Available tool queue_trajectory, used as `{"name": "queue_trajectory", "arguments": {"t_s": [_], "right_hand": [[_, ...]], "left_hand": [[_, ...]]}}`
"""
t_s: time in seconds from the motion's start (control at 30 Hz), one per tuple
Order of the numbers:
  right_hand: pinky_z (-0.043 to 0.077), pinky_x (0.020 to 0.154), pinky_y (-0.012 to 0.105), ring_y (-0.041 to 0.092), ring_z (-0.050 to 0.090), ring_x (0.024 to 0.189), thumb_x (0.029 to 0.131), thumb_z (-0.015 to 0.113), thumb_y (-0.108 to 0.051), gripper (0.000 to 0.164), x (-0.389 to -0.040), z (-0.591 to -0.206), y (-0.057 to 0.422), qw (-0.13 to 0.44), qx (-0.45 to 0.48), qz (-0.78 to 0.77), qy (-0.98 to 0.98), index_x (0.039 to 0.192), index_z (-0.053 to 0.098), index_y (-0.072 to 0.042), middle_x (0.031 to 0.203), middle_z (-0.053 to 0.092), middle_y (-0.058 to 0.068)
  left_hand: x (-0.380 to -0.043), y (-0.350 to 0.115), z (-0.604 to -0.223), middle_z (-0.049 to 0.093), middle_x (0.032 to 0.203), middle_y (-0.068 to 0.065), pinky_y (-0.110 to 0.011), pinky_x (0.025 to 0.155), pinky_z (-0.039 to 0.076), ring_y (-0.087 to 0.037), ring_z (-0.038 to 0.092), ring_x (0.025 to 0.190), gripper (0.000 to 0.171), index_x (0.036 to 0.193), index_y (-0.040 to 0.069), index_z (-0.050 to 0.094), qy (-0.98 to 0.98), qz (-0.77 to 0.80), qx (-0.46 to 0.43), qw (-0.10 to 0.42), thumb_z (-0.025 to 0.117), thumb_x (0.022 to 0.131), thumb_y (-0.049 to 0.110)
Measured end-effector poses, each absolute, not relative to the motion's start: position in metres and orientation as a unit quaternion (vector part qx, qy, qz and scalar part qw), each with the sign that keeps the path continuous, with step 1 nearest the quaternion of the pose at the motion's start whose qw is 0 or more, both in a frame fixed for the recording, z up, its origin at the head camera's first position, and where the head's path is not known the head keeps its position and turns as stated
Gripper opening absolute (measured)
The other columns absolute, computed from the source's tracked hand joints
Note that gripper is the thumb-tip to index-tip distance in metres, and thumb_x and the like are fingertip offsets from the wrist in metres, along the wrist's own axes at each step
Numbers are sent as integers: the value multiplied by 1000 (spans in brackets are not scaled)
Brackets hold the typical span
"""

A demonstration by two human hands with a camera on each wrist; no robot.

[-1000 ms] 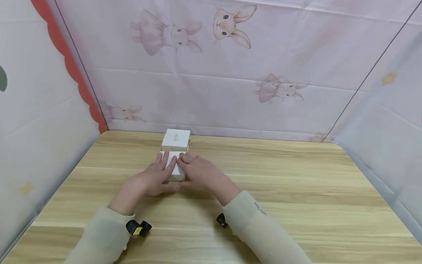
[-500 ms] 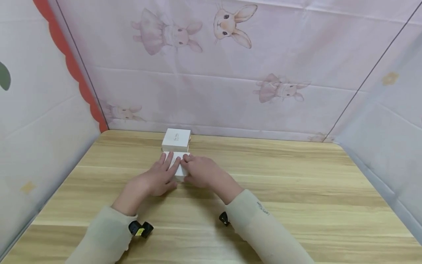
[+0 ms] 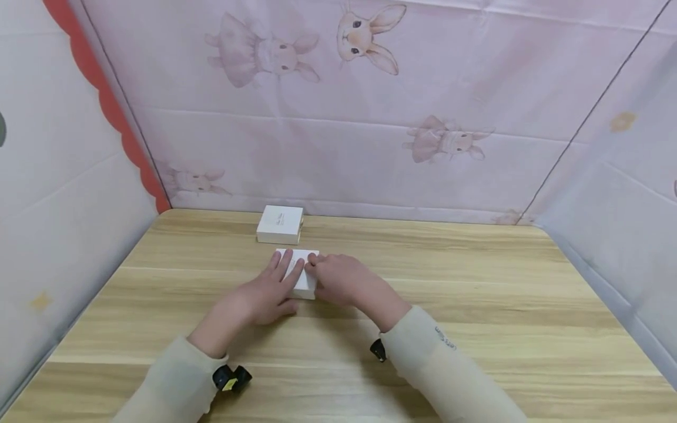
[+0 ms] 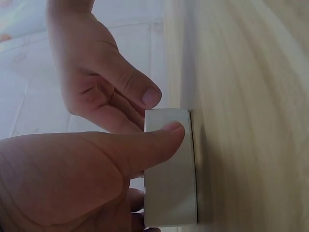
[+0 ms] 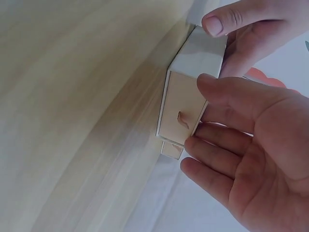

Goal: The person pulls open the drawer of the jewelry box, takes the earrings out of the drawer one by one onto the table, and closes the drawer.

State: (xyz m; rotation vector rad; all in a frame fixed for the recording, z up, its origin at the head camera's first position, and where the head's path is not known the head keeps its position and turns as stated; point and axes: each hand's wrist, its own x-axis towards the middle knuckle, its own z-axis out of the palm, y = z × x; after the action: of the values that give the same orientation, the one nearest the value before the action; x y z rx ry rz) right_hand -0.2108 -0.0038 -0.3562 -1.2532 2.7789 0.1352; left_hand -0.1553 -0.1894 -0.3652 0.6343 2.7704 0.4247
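Note:
A small white drawer box [image 3: 304, 286] lies on the wooden table between the hands. Its cream end [image 5: 181, 104] carries a little ribbon pull [image 5: 182, 120] and faces right; the drawer sits flush in the sleeve. My left hand [image 3: 262, 298] grips the box, fingers across its top and thumb [image 4: 159, 147] along the near side. At the right end, my right hand [image 3: 344, 282] touches the edge with thumb and fingertips, its fingers loosely bent in the right wrist view. The ribbon hangs free of the fingers. Part of the box top is hidden by the hands.
A second white box [image 3: 280, 224] with printed lettering stands behind, near the table's back edge. Bare wood table [image 3: 476, 294] extends to the right. Printed fabric walls [image 3: 359, 106] enclose the back and both sides.
Both hands and the box between them have shifted right and toward the person, opening a gap from the rear box. The right hand's fingers and thumb have drawn in at the box's right end.

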Motion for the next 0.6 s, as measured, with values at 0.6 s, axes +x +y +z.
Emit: {"name": "queue_trajectory", "arguments": {"t_s": [0.6], "right_hand": [[57,89,42,27,68,109,91,72,-27,49,-191,-355,49,50,-411,21,910,137,61,-12,146,55,8]], "left_hand": [[-143,-157,-371,-5,166,-19,-54,119,25,-38,-5,153,76,161,10,13,948,132,253,141,56,102,33]]}}
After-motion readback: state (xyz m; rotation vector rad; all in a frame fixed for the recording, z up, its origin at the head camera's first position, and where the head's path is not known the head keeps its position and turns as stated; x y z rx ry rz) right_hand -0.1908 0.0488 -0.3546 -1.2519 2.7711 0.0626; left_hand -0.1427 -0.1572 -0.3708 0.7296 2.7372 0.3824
